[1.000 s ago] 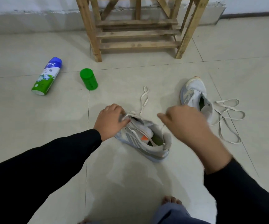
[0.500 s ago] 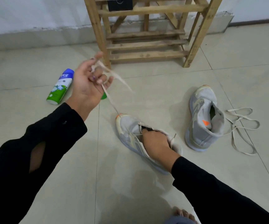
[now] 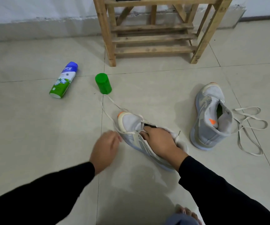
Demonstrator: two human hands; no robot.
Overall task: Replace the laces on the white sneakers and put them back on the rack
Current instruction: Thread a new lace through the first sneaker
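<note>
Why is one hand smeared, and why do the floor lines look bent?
Head view: the left hand is motion-blurred, the right hand on the sneaker is sharp; the wide lens slightly bows the floor seams; lighting is soft, with faint shadows.

A room in a home is indicated. A floor (image 3: 33, 143) of large pale tiles is met by a white-painted wall (image 3: 33, 7) with a scuffed base, and a slatted wooden rack (image 3: 153, 38) is set against it. A sneaker (image 3: 131, 122), a second sneaker (image 3: 210, 120), a spray can (image 3: 63, 80) and a green cap (image 3: 103, 83) are scattered on the floor, and a bare foot (image 3: 186, 211) is seen.
</note>
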